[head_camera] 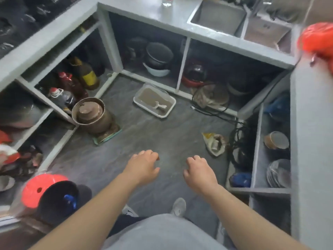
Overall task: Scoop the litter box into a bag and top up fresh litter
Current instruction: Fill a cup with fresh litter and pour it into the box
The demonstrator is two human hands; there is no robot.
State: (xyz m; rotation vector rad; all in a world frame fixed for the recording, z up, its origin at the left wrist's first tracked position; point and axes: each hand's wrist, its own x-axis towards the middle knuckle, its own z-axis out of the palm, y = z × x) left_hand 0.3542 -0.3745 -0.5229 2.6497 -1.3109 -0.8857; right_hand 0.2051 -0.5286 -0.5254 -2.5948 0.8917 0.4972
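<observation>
A white rectangular litter box (137, 100) lies on the grey floor against the base of the counter shelves, filled with brownish litter. A white scoop (161, 106) rests in its near right corner. A crumpled yellow and white bag (215, 143) lies on the floor to the right, its mouth open. My left hand (143, 166) and my right hand (199, 171) hover side by side over the floor, well short of the box, fingers curled loosely and holding nothing.
A brown clay jar (91, 115) stands on a green mat left of the box. Open shelves hold bottles, pots and bowls. Black cables (237, 141) trail at the right. A black bin with a red lid (54, 199) stands near left. A red bag (319, 40) sits on the right counter.
</observation>
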